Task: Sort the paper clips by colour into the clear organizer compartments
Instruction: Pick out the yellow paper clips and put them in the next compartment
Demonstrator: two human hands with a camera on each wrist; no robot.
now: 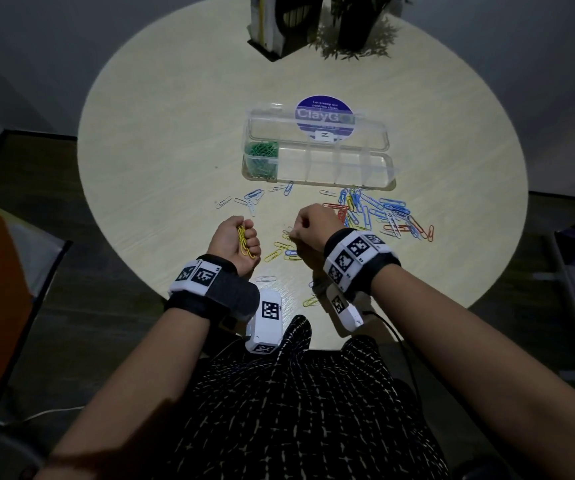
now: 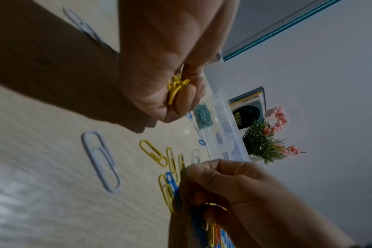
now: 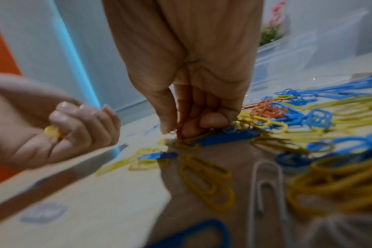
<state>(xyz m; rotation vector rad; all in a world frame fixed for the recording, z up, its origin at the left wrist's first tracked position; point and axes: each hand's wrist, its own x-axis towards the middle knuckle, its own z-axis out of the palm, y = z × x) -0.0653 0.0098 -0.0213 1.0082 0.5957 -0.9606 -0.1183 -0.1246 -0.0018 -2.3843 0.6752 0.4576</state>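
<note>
A clear organizer (image 1: 317,168) lies open at mid-table, its leftmost compartment full of green paper clips (image 1: 262,154). The other compartments look bare. My left hand (image 1: 241,239) is turned palm up, fingers curled round a bunch of yellow paper clips (image 1: 244,242), also seen in the left wrist view (image 2: 175,89). My right hand (image 1: 305,225) reaches down to the table and pinches a yellow paper clip (image 3: 188,141) among loose yellow clips (image 1: 281,249). A mixed pile of blue, red, yellow and white clips (image 1: 383,214) lies to its right.
A few white and blue clips (image 1: 251,199) lie left of the pile, before the organizer. A purple round sticker (image 1: 324,114) shows under the organizer's lid. A potted plant (image 1: 359,26) and a book stand (image 1: 275,26) sit at the table's far edge.
</note>
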